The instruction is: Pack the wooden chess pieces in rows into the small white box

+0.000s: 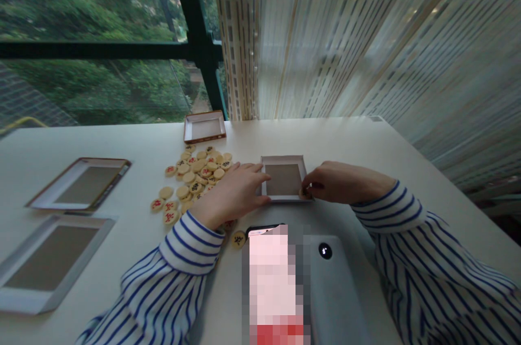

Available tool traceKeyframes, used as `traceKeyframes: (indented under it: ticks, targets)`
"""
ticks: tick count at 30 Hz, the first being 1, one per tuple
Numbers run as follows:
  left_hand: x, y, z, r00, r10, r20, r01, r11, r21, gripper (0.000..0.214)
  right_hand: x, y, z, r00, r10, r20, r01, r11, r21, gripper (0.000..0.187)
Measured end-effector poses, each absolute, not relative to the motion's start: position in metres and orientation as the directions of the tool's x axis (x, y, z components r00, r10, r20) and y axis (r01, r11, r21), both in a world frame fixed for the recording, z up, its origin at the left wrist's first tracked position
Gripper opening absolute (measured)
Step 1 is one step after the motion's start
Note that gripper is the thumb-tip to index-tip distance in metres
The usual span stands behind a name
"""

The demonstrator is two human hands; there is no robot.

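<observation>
A small open cardboard box [284, 199] with a grey-brown bottom sits in front of me. My left hand [234, 196] lies along its left wall, fingers stretched out and thumb apart, touching the rim. At the box's right front corner, my right hand [340, 181] pinches a round Chinese chess piece [304, 193], partly hidden by the fingers. To the left spreads a heap of cream Chinese chess pieces [189, 177] marked with red or black characters, some face down. My left forearm covers part of that heap. One loose black-marked piece [238, 239] lies beside the phone.
A phone [271, 280] with a blurred screen lies at the front, beside a pale device with a round black display [325, 251]. Two open box parts, a brown-edged lid [44, 201] and a white tray [30, 304], lie left. Another shallow box [204, 140] stands near the window.
</observation>
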State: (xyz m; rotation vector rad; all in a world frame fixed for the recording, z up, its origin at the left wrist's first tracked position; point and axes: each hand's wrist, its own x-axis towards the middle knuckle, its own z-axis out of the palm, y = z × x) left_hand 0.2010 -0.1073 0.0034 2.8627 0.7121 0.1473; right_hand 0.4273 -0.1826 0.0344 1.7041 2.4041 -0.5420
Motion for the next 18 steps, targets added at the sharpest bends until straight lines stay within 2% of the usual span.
traceKeyframes:
  ticks: [18]
  targets:
    - [0.2014,-0.1072,0.0044,0.875,0.484,0.02,0.468,-0.855,0.223,0.041,0.4222,-0.1828,0.039,-0.284,0.899,-0.333,0.957,0.246,-0.154,0.025]
